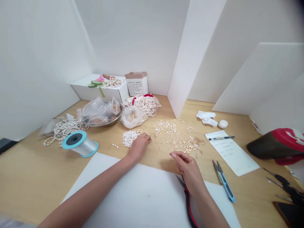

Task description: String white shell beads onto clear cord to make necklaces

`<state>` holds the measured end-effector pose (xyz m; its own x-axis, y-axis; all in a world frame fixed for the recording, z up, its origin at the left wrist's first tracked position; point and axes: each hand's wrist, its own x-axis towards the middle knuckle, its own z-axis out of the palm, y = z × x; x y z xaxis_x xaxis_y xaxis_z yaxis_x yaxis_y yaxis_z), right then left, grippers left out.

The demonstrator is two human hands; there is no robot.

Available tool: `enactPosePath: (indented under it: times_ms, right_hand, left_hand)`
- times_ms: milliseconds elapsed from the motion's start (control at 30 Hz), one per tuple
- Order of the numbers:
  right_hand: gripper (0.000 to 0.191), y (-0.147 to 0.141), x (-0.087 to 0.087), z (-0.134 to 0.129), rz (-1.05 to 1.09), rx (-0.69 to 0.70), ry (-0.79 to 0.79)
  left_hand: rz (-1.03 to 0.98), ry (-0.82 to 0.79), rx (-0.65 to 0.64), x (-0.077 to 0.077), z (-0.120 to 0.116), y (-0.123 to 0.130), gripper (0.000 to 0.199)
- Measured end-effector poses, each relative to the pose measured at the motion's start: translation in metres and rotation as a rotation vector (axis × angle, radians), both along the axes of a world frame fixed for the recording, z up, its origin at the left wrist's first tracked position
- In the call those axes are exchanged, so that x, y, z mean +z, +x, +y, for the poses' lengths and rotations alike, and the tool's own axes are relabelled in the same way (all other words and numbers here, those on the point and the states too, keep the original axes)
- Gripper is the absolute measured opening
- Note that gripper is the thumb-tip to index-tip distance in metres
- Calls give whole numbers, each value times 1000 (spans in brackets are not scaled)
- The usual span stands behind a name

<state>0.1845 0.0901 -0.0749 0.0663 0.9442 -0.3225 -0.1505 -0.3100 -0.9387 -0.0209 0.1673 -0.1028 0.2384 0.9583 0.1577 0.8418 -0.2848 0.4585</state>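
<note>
My left hand (139,146) rests on the wooden table just right of a pile of small white shells (129,138). Its fingers are bent together over the tabletop near scattered tiny beads, and whatever is under the fingertips is hidden. Thumb and forefinger of my right hand (187,166) meet in a pinch above the table; anything between them is too small to name. Pliers with red and black handles (188,205) lie below the right palm, partly covered; whether the lower fingers touch them I cannot tell. Gold starfish charms (186,146) are spread beyond that hand.
White paper (147,196) lies under my forearms. A spool of clear line (82,144) and a metal bowl of bags (116,117) stand left. Right are blue thread snips (224,182), a note sheet (234,155), a pen (222,138) and a dark container (263,145). White panels surround the table.
</note>
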Motion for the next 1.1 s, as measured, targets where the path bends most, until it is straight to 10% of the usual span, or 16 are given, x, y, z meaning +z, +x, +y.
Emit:
enactPosePath:
  times_ms: [267,600,1100]
  right_hand:
    - [31,-3,3,-2,-234,-10,63]
    - [13,-6,15,-18,-403,-97,397]
    - [10,-7,26,-28,-530,-183,519]
  left_hand:
    - [-278,5,-80,14,-16,12,13]
    - [-1499,-808,-20,47,-51,36,35]
    - [-1620,-1014,124,49,-66,47,26]
